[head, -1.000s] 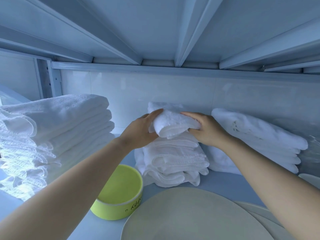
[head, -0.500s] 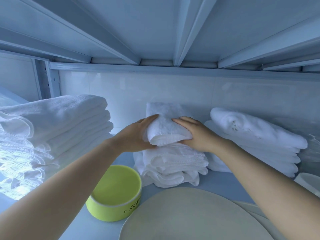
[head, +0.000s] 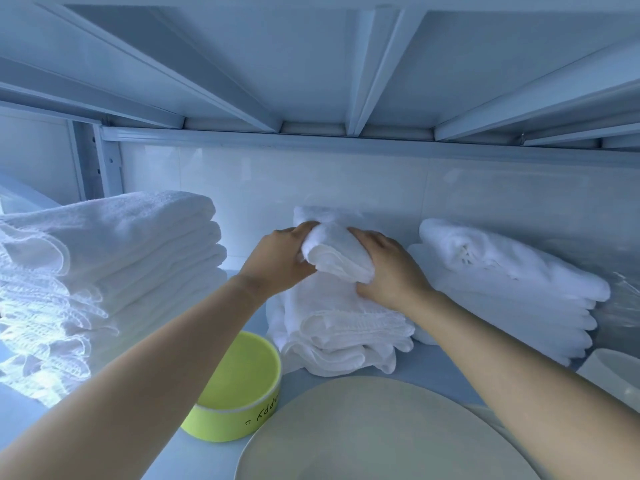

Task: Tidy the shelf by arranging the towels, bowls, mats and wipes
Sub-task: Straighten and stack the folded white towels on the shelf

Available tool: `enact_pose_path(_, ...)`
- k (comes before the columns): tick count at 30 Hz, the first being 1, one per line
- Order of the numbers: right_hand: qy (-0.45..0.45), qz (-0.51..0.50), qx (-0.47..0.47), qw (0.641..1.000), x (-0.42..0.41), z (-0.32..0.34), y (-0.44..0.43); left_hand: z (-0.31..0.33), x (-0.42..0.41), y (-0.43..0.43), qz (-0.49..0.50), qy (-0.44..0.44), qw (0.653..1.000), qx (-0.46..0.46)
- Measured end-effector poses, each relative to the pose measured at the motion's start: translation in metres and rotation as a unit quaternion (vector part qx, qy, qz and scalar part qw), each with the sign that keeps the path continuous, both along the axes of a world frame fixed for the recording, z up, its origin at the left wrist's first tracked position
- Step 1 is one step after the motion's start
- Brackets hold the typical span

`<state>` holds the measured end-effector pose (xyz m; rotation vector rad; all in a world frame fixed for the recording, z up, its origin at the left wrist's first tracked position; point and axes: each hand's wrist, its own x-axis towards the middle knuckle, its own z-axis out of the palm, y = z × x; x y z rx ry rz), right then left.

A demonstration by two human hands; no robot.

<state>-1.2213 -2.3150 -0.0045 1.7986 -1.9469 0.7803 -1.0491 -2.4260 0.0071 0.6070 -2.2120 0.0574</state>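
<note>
Reaching forward side by side, left hand [head: 281, 261] and right hand [head: 393, 273] grip one folded towel [head: 337, 258].

beige disc [head: 381, 441]: cut off below | white bowl [head: 614, 370]: cut off right

Pale metal shelf [head: 207, 460] under cool bluish light, brightest at far left; underside of the upper board [head: 311, 57] crossed by ribs [head: 375, 74] meeting a rear rail [head: 346, 142], a holed upright post [head: 104, 161] at back left, glossy white tiled wall [head: 277, 185] behind.
</note>
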Motion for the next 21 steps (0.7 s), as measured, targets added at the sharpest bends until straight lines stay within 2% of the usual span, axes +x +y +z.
enact_pose_path(4,0.014,0.015,-0.085,0.996,0.002,0.026,0.009,0.015,0.001,0.01,-0.028,0.056,0.998,0.011)
enact_pose_path(6,0.023,0.022,-0.084,0.996,0.0,0.035,0.018,0.022,0.007,0.014,-0.047,0.057,0.997,0.019)
enact_pose_path(8,0.023,0.024,-0.031,0.999,-0.002,0.03,0.026,0.019,0.013,0.018,-0.051,0.005,0.998,0.026)
enact_pose_path(11,0.047,0.037,0.06,0.996,-0.005,-0.003,0.036,-0.009,0.02,0.026,-0.036,-0.129,0.99,0.036)
enact_pose_path(16,0.037,0.046,0.113,0.992,-0.002,-0.018,0.05,-0.034,0.029,0.039,-0.077,-0.118,0.98,0.138)
enact_pose_path(21,0.136,-0.033,0.146,0.979,0.005,-0.028,0.05,-0.046,0.026,0.046,-0.009,-0.15,0.984,0.094)
